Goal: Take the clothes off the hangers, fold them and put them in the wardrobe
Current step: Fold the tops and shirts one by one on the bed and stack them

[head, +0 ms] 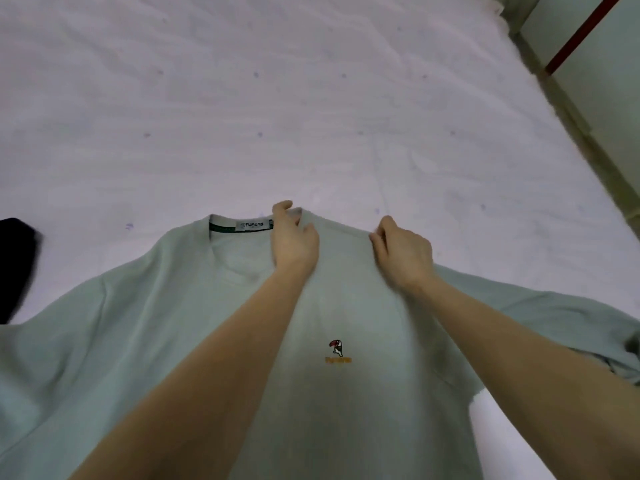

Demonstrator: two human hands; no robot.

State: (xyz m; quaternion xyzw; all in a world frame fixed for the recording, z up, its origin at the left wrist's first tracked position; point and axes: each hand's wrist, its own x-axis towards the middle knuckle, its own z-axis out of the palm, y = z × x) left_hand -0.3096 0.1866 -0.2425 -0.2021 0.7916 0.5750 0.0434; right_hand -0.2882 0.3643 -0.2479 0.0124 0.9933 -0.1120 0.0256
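Observation:
A pale green T-shirt (138, 323) lies face up on the white bed sheet (277, 98), collar away from me, sleeves spread to both sides. A small bird logo (337, 349) sits on its chest. My left hand (294, 237) pinches the right end of the collar, thumb over the edge. My right hand (403, 252) grips the fabric of the shoulder seam just right of it, fingers curled. No hanger is in view.
A black item (17, 265) lies at the left edge of the bed. The bed's right edge (571, 109) runs diagonally beside a pale wall or cabinet with a red strip (581, 32).

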